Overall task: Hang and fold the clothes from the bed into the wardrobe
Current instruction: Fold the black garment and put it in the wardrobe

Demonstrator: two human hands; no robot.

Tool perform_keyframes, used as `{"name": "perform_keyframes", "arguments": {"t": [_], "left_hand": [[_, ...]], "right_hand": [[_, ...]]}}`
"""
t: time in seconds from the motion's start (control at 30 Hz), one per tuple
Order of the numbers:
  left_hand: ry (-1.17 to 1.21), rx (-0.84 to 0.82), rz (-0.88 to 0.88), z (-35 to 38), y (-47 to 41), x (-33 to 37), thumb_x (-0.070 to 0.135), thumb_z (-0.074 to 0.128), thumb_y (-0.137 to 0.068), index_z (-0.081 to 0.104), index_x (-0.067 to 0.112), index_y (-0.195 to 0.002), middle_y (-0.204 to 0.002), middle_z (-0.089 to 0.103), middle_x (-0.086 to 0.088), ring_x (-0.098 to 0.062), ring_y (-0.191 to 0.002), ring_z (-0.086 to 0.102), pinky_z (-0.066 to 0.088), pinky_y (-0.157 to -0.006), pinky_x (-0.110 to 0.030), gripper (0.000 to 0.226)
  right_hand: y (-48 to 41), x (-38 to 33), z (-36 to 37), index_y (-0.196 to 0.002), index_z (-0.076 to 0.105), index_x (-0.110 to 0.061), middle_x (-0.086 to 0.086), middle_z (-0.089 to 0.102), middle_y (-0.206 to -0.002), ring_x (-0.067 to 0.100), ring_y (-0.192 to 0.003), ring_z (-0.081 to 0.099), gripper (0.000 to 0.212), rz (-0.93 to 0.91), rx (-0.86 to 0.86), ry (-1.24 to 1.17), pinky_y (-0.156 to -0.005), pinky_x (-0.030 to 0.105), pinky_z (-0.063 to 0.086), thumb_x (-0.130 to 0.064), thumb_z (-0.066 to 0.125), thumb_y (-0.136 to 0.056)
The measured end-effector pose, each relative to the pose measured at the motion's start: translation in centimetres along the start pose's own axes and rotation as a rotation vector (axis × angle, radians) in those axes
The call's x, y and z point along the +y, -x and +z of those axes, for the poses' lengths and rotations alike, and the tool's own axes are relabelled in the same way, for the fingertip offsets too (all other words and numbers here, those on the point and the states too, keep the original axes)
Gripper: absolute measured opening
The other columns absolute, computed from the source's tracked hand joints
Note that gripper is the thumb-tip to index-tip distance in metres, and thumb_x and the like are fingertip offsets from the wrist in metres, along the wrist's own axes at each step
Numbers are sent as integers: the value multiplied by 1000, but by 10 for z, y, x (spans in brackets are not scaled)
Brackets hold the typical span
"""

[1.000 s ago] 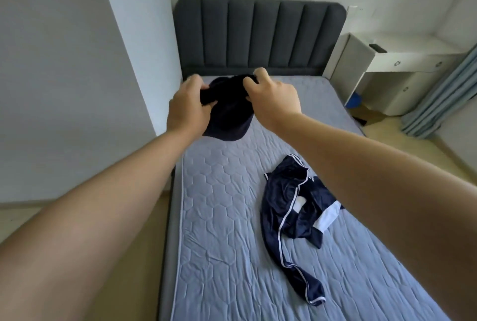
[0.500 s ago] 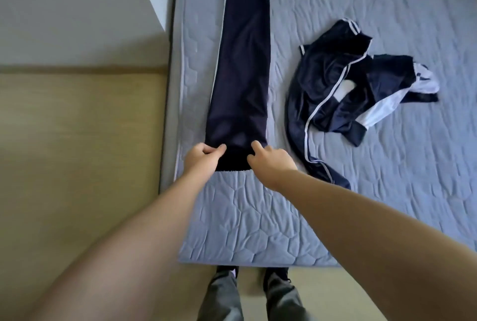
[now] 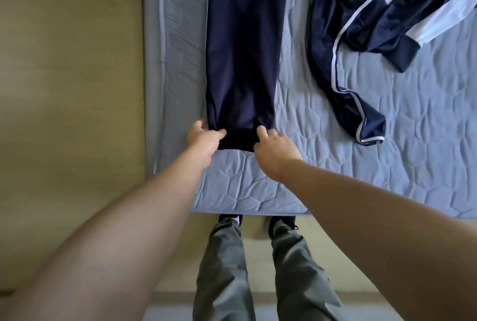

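While the navy track trousers (image 3: 245, 44) lie stretched lengthwise along the left side of the quilted mattress (image 3: 258, 186), with the dark ribbed cuff (image 3: 236, 141) nearest the foot of the bed, the person stands at that end and holds the cuff by its two corners. The left hand (image 3: 202, 138) pinches the left corner, thumb closed over the rib and the other fingers tucked beneath or beside it; the right hand (image 3: 275, 151) has its thumb and first fingers curled onto the right corner, though how much cloth lies under them cannot be told. The step in hand looks like squaring the legs before the first fold. To do it well, both corners should be kept level and drawn taut with even tension, so the side seams lie straight and the two legs stack exactly; any slack near the cuff would be smoothed flat first. The cuff can then be carried up toward the waistband, which lies out of view beyond the top edge. A crumpled navy jacket with white piping (image 3: 374, 36) lies well apart to the right, and the fold should stay clear of it.
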State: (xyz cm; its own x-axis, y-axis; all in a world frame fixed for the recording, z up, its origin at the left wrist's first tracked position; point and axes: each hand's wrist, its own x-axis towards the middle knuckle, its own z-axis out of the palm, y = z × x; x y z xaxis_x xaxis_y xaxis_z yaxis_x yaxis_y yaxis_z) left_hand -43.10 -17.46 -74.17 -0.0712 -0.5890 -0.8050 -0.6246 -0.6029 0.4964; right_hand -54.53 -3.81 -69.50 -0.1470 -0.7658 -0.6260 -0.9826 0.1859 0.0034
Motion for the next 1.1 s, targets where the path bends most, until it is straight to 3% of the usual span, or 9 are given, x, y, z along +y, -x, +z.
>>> {"name": "perform_keyframes", "arguments": {"t": [0.13, 0.37, 0.53, 0.63, 0.77, 0.83, 0.93, 1.03, 1.1], "left_hand": [[28, -43, -45, 6, -7, -26, 3, 75, -80, 56, 16, -125, -118, 67, -5, -26, -106, 66, 54, -97, -48, 51], [33, -58, -117, 13, -5, -61, 3, 73, -80, 60, 17, -112, -106, 69, -6, -26, -99, 67, 54, -96, -46, 37], [-36, -25, -62, 14, -1, -72, 10, 72, -86, 56, 18, -105, -111, 69, -9, -25, -97, 67, 55, -94, -42, 27], [-114, -28, -38, 12, -2, -70, 13, 73, -86, 53, 18, -107, -112, 66, -7, -29, -103, 65, 54, -96, -46, 29], [33, -103, -111, 9, 0, -65, 5, 70, -85, 54, 16, -101, -111, 68, -11, -29, -99, 69, 57, -90, -48, 25], [157, -155, -159, 7, 5, -61, 1, 66, -84, 53, 14, -98, -105, 68, -12, -27, -89, 70, 61, -77, -43, 23], [240, -240, -204, 3, 16, -55, 1, 61, -85, 58, 11, -98, -89, 68, -9, -22, -75, 70, 61, -71, -38, 16], [272, -223, -214, -2, 24, -55, 2, 60, -84, 58, 12, -93, -83, 67, -7, -19, -67, 68, 61, -75, -42, 14], [212, -133, -142, -4, 30, -61, 1, 66, -82, 54, 11, -111, -94, 68, -8, -23, -78, 69, 61, -75, -44, 33]], "right_hand": [[5, -11, 30, -117, 58, -12, 14, 34, -129, 23, -99, 47, 31, -8, -61, 9, -75, 32, 38, -7, 52, -86], [18, -23, 52, -123, 55, -10, 15, 32, -132, 24, -103, 47, 36, -36, -124, 45, -79, 32, 41, -7, 53, -87], [24, -19, 70, -121, 58, -14, 12, 37, -126, 25, -99, 47, 34, -119, -98, -75, -80, 35, 39, -9, 51, -89], [24, -14, 78, -108, 57, -14, 8, 44, -116, 23, -84, 42, 21, 63, -60, -427, -72, 35, 35, -9, 46, -91], [10, -11, 71, -101, 43, -21, 4, 54, -105, 22, -78, 55, 8, 704, 45, -1268, -63, 33, 42, -21, 43, -92], [3, -9, 62, -111, 43, -21, 7, 62, -104, 23, -80, 65, 22, 954, -42, -1743, -70, 34, 54, -36, 47, -94], [-1, -6, 61, -122, 57, -18, 5, 69, -110, 24, -96, 71, 47, 947, -220, -2072, -86, 40, 58, -55, 56, -93], [0, -7, 65, -117, 62, -12, 7, 71, -112, 23, -96, 71, 46, 892, -210, -2159, -79, 37, 61, -48, 69, -89], [4, -8, 66, -111, 63, -9, 9, 69, -112, 24, -93, 72, 44, 892, -185, -2144, -73, 33, 62, -44, 72, -88]]}}
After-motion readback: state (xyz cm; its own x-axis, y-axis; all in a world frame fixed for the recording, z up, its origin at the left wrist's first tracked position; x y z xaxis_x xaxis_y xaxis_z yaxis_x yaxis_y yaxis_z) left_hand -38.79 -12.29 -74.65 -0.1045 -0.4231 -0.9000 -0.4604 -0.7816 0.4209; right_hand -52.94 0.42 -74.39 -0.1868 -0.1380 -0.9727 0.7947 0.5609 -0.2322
